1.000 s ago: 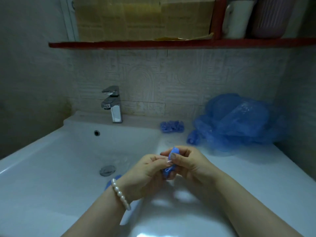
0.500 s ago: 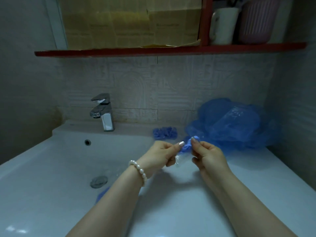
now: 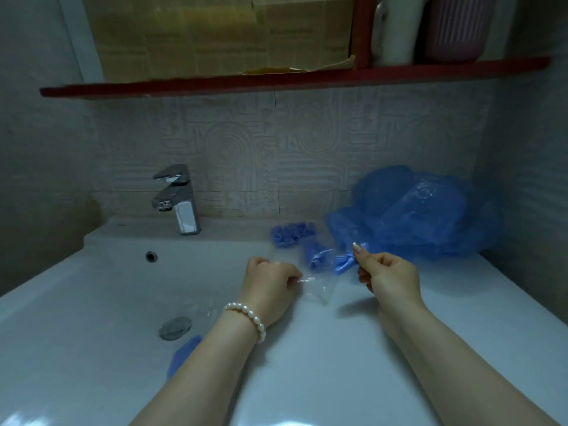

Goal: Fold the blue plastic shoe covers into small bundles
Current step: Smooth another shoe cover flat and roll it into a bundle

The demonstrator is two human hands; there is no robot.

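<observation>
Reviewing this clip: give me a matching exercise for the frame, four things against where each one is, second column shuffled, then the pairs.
Things:
1. folded blue bundle
2. clear plastic wrapper
3. loose pile of blue shoe covers
4. pearl bracelet

Places:
A. on the left wrist
B. pinched by the right hand
C. on the counter by the right wall
D. pinched by the left hand

Pairs: 1-B, 2-D, 3-C, 4-A
</observation>
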